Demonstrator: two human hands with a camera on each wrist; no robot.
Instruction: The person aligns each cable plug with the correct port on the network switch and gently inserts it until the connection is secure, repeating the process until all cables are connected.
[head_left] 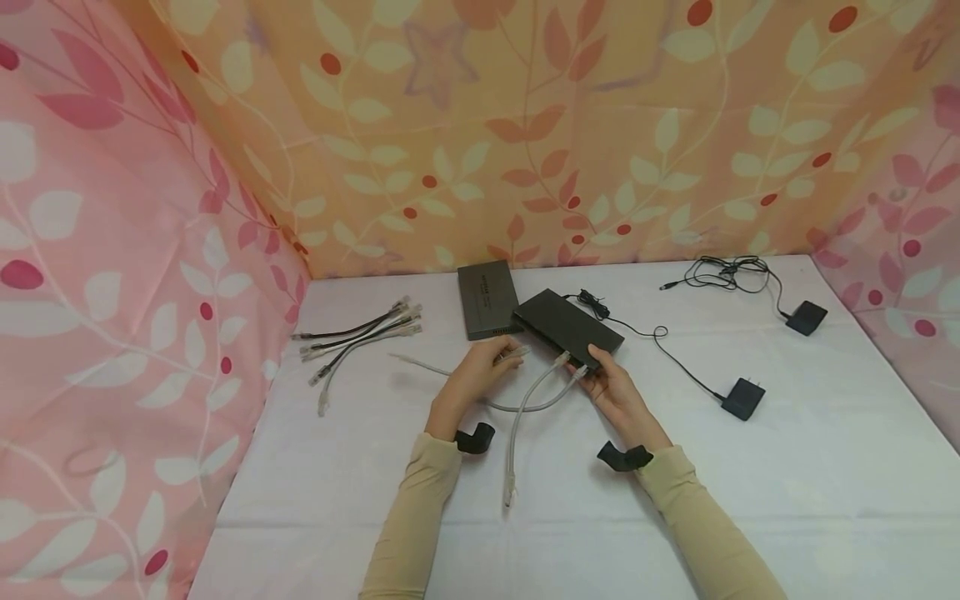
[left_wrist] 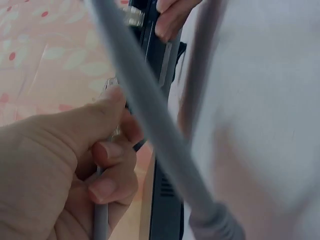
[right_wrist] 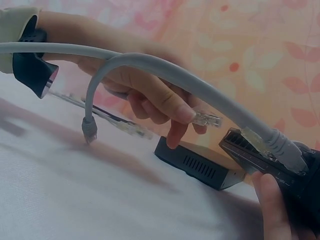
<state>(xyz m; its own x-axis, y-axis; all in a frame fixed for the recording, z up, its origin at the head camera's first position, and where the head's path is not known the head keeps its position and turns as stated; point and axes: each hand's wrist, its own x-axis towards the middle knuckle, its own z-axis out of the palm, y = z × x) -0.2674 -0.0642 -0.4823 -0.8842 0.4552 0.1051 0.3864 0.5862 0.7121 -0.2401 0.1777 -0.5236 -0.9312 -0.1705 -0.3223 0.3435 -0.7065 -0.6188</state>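
My right hand (head_left: pixel 618 396) grips the near right end of a black network switch (head_left: pixel 566 323), which is tilted with its ports toward me. Two grey Ethernet cables (head_left: pixel 517 442) are plugged into its port side; one hangs toward the table front, the other curves left behind my left hand. With thumb and fingers my left hand (head_left: pixel 478 371) pinches another grey Ethernet cable just behind its clear plug (right_wrist: pixel 207 119). This plug is apart from the switch, close to the left part of its row of ports (right_wrist: pixel 240 142).
A second switch (head_left: pixel 487 298) lies flat behind my left hand. Several short grey and black cables (head_left: pixel 360 337) lie at the left. One power adapter (head_left: pixel 742 398) has its cord running to the held switch; another adapter (head_left: pixel 806 317) with coiled cord sits at the back right.
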